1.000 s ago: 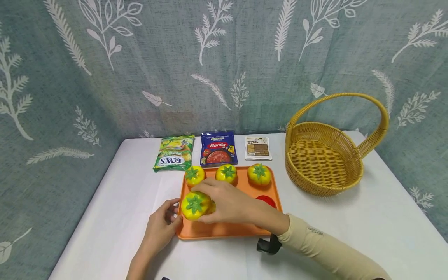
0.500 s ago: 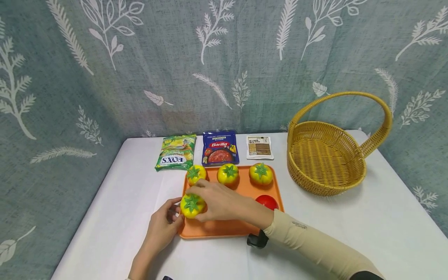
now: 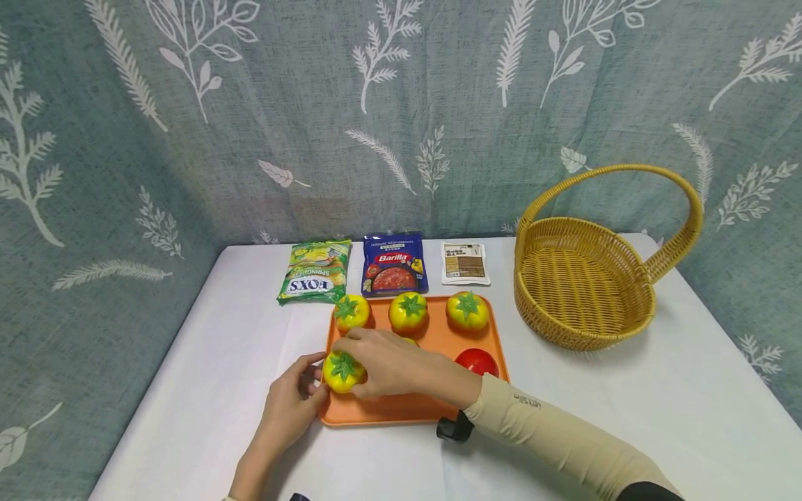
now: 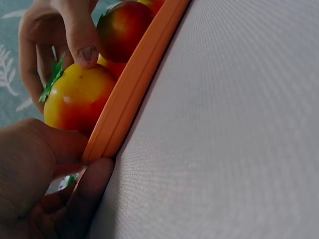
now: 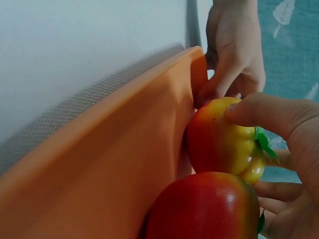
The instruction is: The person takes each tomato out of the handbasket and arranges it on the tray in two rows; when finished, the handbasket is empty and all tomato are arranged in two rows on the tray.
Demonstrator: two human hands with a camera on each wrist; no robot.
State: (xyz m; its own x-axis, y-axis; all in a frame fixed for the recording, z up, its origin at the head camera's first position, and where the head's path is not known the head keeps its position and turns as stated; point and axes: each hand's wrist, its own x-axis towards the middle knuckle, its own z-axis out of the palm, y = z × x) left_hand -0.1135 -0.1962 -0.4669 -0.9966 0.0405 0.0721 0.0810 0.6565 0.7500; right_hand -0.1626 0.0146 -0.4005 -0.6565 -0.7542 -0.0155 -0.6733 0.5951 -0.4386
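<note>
My right hand (image 3: pixel 388 363) grips a yellow-red tomato (image 3: pixel 343 374) with a green leafy top, low in the left front corner of the orange tray (image 3: pixel 401 412). Its thumb lies on the tomato's side in the right wrist view. At the tray's left wall, my left hand (image 3: pixel 289 403) pinches the rim (image 4: pixel 117 117) between thumb and fingers, right beside the tomato. Along the back of the tray sit three similar tomatoes, at left (image 3: pixel 352 312), middle (image 3: pixel 408 312) and right (image 3: pixel 467 311). Another tomato (image 5: pixel 204 211) is mostly hidden by my right hand in the head view.
A red round item (image 3: pixel 477 361) sits at the tray's right side, partly behind my right forearm. Behind the tray lie a green Fox's bag (image 3: pixel 315 271), a blue Barilla pouch (image 3: pixel 394 266) and a small white packet (image 3: pixel 465 264). A wicker basket (image 3: pixel 583 334) stands at right.
My right hand has brought the tomato slightly left and down into the tray's front left corner. The left hand stays at the rim.
</note>
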